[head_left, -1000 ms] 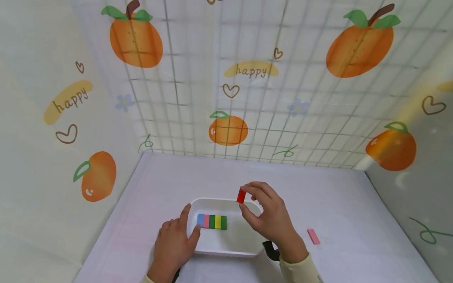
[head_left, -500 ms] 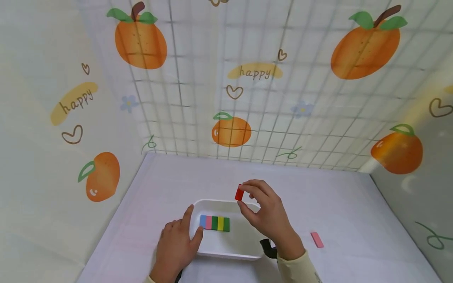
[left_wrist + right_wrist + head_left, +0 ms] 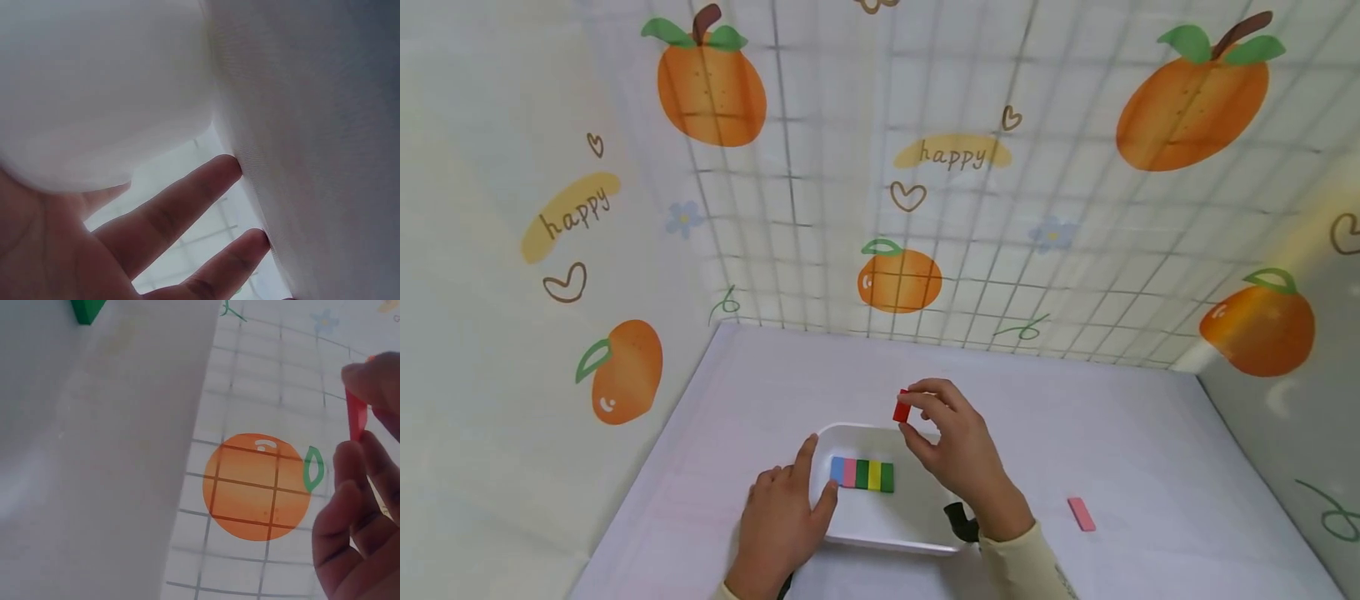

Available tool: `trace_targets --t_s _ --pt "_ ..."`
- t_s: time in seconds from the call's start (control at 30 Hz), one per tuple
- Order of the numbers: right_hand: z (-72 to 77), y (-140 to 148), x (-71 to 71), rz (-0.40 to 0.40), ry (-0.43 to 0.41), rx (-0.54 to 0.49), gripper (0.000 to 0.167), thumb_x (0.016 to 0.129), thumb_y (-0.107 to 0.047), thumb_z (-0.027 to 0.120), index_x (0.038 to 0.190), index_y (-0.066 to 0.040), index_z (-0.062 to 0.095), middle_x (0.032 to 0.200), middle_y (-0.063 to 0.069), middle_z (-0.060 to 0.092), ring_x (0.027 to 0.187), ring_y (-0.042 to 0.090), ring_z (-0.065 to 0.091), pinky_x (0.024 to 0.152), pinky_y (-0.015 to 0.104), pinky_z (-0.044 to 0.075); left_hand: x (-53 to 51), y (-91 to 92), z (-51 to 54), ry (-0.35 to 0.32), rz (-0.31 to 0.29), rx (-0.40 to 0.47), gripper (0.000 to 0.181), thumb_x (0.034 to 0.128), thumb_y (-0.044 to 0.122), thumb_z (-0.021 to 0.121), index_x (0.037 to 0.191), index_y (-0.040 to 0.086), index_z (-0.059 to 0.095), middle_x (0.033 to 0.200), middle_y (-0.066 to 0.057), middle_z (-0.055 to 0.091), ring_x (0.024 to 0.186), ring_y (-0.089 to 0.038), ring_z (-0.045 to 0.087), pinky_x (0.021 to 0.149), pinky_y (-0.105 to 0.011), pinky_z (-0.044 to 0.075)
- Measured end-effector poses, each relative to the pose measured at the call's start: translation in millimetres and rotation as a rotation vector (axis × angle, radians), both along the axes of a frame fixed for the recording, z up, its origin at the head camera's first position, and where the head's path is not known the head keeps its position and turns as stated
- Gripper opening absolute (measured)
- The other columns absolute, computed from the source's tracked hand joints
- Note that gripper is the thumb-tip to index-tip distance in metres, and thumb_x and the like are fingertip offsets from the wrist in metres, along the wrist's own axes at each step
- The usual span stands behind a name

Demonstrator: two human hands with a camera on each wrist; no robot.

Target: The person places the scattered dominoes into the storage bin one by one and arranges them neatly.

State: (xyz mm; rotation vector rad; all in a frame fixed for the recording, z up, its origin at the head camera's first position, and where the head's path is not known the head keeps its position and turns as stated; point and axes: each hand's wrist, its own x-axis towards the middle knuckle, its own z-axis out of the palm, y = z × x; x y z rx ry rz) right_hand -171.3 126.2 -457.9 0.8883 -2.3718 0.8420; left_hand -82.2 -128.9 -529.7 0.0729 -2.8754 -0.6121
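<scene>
In the head view, a red block [image 3: 902, 407] is pinched between the thumb and fingertips of my right hand [image 3: 958, 446], above the far rim of a white tray [image 3: 880, 542]. The right wrist view shows the same red block [image 3: 356, 415] edge-on, apart from the tray wall. My left hand [image 3: 782, 517] lies at the tray's left side, its index finger on the rim and the thumb reaching over it. In the left wrist view, the straight fingers [image 3: 181, 203] touch the table surface. Inside the tray, several blocks [image 3: 862, 475] stand side by side: blue, pink, green, yellow, green.
A pink block [image 3: 1082, 514] lies on the white table [image 3: 1150, 450] to the right of the tray. Behind the table hangs a printed curtain [image 3: 955, 217] over a wire grid. A black strap [image 3: 960, 523] shows at the right wrist.
The head view has shifted slightly, moving the scene rightward in frame. My right hand, with the red block, has moved a little left relative to the tray. The left hand stays at the rim.
</scene>
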Motion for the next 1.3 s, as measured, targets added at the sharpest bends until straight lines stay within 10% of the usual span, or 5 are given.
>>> trace_targets --t_s 0.57,1.3 --pt "-16.6 -3.9 -0.8 0.016 -0.192 0.114 0.049 0.083 -0.014 0.090 0.128 -0.022 0.071 0.122 -0.009 0.066 0.082 0.015 0.064 0.072 0.025 0.057 3.3 4.4 -0.4 -0.055 0.015 -0.006 0.077 0.0991 0.063 0.059 0.163 0.025 0.039 0.123 -0.013 0.072 0.118 -0.040 0.061 0.101 -0.064 0.047" --pt "-20.6 -10.5 -4.7 0.020 -0.562 0.334 0.040 0.085 -0.019 0.088 0.123 -0.021 0.076 0.101 -0.011 0.070 0.080 0.016 0.060 0.066 0.028 0.053 0.9 -0.9 -4.5 0.043 -0.010 -0.039 0.074 0.1003 0.061 0.058 0.161 0.022 0.042 0.117 -0.015 0.073 0.110 -0.040 0.063 0.097 -0.057 0.050"
